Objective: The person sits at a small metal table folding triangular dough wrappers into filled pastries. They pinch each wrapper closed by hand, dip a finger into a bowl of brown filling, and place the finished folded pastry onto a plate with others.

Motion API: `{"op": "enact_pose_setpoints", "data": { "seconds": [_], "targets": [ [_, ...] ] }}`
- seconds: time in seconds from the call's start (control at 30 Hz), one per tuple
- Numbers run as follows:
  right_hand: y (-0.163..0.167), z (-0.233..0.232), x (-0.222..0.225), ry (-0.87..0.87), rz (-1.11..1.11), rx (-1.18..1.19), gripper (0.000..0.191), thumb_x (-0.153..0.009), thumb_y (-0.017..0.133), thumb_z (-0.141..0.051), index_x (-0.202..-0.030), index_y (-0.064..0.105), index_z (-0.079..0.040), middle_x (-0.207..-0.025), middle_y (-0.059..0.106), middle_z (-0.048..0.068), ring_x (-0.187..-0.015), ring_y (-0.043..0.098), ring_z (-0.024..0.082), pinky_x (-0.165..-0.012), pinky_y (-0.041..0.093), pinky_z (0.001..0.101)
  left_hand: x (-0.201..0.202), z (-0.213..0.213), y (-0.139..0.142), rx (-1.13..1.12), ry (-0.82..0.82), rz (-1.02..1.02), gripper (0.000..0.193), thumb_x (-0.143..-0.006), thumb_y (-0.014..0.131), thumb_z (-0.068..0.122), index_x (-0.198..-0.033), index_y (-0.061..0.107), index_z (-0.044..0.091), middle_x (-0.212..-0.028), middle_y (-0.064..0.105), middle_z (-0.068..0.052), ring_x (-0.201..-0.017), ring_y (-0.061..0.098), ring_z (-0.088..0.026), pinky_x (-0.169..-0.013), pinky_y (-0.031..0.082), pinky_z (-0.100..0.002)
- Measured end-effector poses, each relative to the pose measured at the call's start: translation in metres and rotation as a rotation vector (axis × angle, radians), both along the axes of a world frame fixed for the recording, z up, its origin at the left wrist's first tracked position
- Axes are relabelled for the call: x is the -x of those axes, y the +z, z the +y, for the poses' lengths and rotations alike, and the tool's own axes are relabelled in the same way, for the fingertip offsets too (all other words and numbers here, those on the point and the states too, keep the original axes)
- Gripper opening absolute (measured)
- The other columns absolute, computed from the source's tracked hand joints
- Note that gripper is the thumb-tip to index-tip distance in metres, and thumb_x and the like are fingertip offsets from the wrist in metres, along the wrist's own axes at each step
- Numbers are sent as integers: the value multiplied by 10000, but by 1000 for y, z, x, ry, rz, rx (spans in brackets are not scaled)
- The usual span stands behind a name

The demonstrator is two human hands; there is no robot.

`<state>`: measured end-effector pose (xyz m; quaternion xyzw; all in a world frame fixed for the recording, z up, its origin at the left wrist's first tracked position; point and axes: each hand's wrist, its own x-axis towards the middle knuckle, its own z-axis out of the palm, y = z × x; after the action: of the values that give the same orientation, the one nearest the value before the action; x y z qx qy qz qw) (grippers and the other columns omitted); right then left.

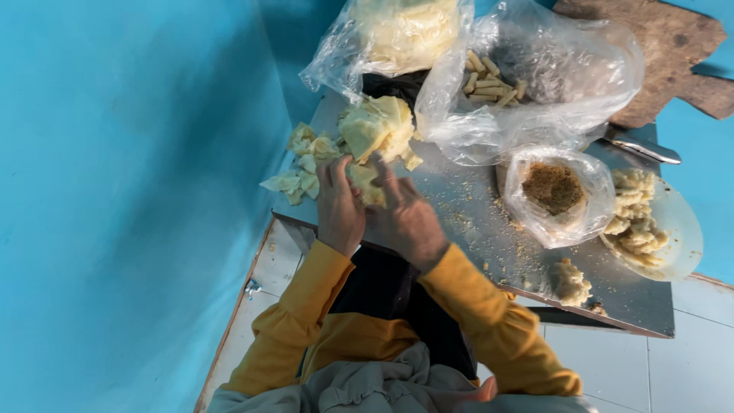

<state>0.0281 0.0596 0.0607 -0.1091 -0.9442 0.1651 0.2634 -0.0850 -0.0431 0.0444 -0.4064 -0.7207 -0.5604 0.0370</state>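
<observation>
The blue wall fills the left half of the frame, smooth and matte. My metal tabletop, a brushed steel sheet dusted with crumbs, runs from the upper centre down to the lower right. A dark, ragged wooden board lies at the upper right. Two crumpled clear plastic bags sit along the top: one holds pale yellow sheets, the other holds short rolled sticks.

At right centre, a smaller bag holds brown crumbs, and a pale round plate carries lumpy crumbed pieces. One crumbed piece rests alone near the table's lower edge.

A stack of thin yellow wrapper sheets, soft and creased, lies just above my hands, with torn scraps to its left.

My left hand and right hand meet at centre, fingers curled partly closed around a small pale wrapper piece. It is mostly hidden; its long axis appears to run from upper left to lower right.
</observation>
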Motion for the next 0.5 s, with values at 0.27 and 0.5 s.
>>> {"op": "enact_pose_setpoints", "data": {
  "seconds": [0.27, 0.5],
  "targets": [
    [16, 9, -1, 25, -35, 294, 733, -899, 672, -45, -1553, 374, -191, -1031, 752, 88, -906, 750, 270, -735, 617, 396, -1, 2, -1, 64, 4, -32, 723, -714, 634, -186, -1378, 421, 9, -1235, 473, -207, -919, 609, -343, -761, 540, -450],
    [7, 0, 3, -91, 2, 189, 710, -871, 690, -44, -1520, 427, -158, -967, 780, 95, -849, 747, 309, -728, 590, 419, 3, 2, -9, -51, -15, -62, 663, -745, 560, -228, -1344, 439, 30, -1272, 460, -194, -859, 617, -273, -785, 542, -420]
  ]
}}
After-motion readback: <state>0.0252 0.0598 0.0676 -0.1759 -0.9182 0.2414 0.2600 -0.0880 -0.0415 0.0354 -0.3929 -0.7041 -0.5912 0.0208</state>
